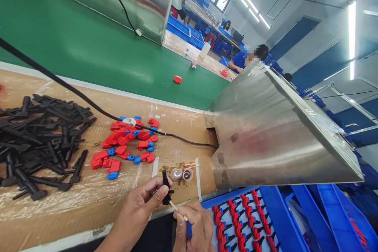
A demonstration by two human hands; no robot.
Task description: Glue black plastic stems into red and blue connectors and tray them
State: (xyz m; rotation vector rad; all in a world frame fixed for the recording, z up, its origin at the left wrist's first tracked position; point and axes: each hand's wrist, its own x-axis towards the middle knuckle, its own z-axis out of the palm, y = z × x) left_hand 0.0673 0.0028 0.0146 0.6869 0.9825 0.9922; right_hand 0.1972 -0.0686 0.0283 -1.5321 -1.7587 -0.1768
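My left hand (147,199) is closed on a small black plastic part (165,189) held upright near the table's front edge. In my right hand (195,220) a thin pale stick (173,205), like a cotton swab, is pinched, its far end at the lower part of the black piece. A blue piece (189,229) shows between the right fingers; the rest of it is hidden. Just beyond my hands, two small clear cups (176,173) stand on a stained cardboard patch, one with dark contents. More thin sticks (191,165) lie behind the cups.
A heap of black parts (44,138) lies left, with red-and-blue pieces (124,138) beside it. A black cable (180,138) crosses the table. A metal panel (265,138) stands right, above a blue tray (211,203) of assembled pieces. Beyond the green belt (88,47), a person (242,60) sits.
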